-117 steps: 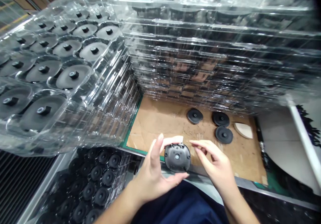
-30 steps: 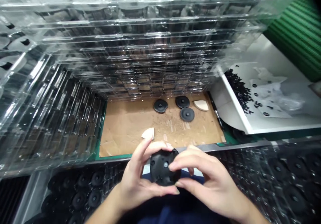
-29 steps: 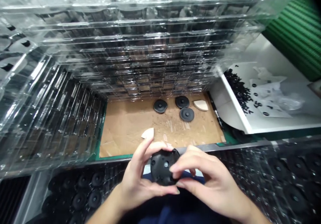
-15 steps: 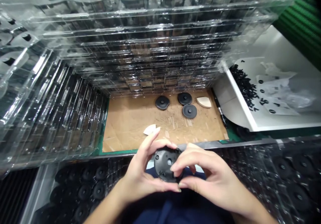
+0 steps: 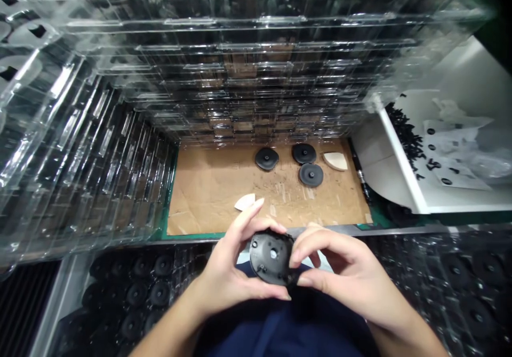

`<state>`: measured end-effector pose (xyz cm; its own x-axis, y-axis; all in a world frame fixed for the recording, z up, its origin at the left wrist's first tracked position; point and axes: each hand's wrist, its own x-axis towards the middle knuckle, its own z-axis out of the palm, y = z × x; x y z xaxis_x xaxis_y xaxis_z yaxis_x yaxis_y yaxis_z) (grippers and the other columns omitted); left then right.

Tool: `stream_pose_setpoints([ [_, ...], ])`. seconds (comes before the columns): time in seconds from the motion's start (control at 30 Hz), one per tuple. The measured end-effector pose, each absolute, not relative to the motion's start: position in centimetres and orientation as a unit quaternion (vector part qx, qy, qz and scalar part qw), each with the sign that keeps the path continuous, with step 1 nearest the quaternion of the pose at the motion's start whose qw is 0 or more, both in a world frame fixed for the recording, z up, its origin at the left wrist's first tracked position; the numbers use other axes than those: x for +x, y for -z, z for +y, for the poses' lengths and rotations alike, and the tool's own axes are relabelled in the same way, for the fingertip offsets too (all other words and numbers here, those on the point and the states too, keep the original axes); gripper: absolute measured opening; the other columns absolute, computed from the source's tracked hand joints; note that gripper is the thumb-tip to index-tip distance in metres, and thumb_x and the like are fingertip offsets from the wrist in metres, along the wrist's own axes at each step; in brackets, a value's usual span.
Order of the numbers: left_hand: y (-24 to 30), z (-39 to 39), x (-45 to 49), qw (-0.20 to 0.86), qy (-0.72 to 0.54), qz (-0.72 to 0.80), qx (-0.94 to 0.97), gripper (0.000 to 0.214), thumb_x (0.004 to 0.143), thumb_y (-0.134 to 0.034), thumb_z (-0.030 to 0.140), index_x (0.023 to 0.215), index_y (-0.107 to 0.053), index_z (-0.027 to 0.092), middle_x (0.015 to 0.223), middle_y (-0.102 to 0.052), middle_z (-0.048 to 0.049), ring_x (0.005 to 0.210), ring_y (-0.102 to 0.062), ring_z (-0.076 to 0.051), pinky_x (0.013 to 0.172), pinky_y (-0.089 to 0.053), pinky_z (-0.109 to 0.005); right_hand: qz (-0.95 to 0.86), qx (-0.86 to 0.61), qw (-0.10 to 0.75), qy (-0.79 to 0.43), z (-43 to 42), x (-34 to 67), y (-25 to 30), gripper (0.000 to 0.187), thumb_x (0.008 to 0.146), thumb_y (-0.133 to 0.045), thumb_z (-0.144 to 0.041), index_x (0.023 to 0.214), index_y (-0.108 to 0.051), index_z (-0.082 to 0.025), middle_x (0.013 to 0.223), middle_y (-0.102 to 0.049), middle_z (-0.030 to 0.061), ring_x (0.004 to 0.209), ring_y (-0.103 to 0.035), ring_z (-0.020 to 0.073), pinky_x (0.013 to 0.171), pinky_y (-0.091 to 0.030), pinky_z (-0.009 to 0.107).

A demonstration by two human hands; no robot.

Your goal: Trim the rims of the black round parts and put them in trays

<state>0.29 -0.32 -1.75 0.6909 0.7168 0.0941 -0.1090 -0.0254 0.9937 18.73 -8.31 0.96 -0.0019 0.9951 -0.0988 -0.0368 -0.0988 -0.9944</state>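
Note:
A round black plastic disc (image 5: 267, 261), with small holes and a pale centre spot, is held tilted above my lap near the table's front edge. My left hand (image 5: 236, 264) grips it from the left, thumb below and fingers along the top edge. At its right edge, my right hand (image 5: 336, 261) pinches with thumb and index finger; whether a small part sits between those fingertips is hidden. On the cardboard beyond lie three similar black discs, one apart (image 5: 266, 159) and two touching, a rear one (image 5: 304, 153) and a front one (image 5: 311, 175). A white wedge-shaped piece (image 5: 245, 202) lies just past my left fingertips.
Clear plastic trays stand stacked at the back (image 5: 256, 80) and left (image 5: 92, 149). At right, a white bin (image 5: 420, 202) holds small black parts (image 5: 404, 133) and plastic bags. A second white wedge (image 5: 335, 160) and a pen (image 5: 361, 176) lie near it. Trays of black discs (image 5: 136, 293) sit below the edge.
My right fingers have shifted from over the disc's face to its right edge, so more of the face shows. The disc stays in my left hand; the whole view has shifted slightly.

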Motion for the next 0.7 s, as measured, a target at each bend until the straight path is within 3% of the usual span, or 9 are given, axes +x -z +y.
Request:
stream_pose_setpoints([
  [0.37,2.1,-0.1,-0.1,0.719,-0.273,0.255,0.587,0.102,0.054,-0.085,0.036,0.142,-0.034,0.031,0.110,-0.067,-0.0073,0.103,-0.065,-0.026,0.101,-0.046,-0.048,-0.479,-0.507,0.440,-0.565,-7.2,18.6,-1.3,0.008,0.080,-0.071,-0.024,0.088,-0.071,-0.023,0.076,-0.070,0.0002,0.068,-0.057,0.0118,0.064,-0.047,0.025],
  [0.7,2.3,0.3,0.0,0.807,-0.172,0.238,0.513,0.101,0.056,-0.081,0.047,0.142,-0.032,0.033,0.109,-0.069,-0.0067,0.106,-0.065,-0.026,0.100,-0.044,-0.043,-0.353,-0.481,0.451,-0.664,-7.0,18.2,-1.0,0.013,0.072,-0.077,-0.018,0.082,-0.072,-0.023,0.076,-0.070,-0.0022,0.070,-0.065,0.0083,0.067,-0.050,0.020],
])
